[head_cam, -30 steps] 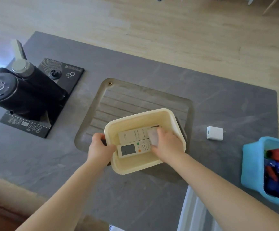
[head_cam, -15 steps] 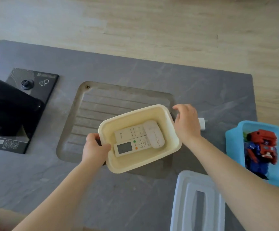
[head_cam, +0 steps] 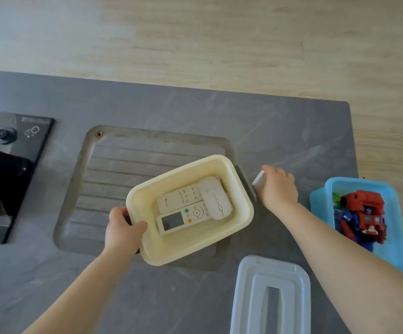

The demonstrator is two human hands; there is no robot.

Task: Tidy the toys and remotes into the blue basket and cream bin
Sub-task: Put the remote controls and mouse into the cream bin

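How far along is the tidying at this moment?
Nearly finished. Done: two remotes and a white mouse-shaped device lie in the cream bin, and the red-and-blue robot toy sits in the blue basket. In hand: the right hand grips a small white block while the left hand holds the bin's rim. Left: binning that block.

Grey countertop (head_cam: 195, 112): bin (head_cam: 241, 220), basket (head_cam: 316, 201), lid (head_cam: 248, 297).

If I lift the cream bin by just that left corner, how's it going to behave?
The cream bin looks like stiff plastic, so it probably won't flex much. With only the left hand at one corner, it may tilt. The remotes lie loose inside and would likely slide.
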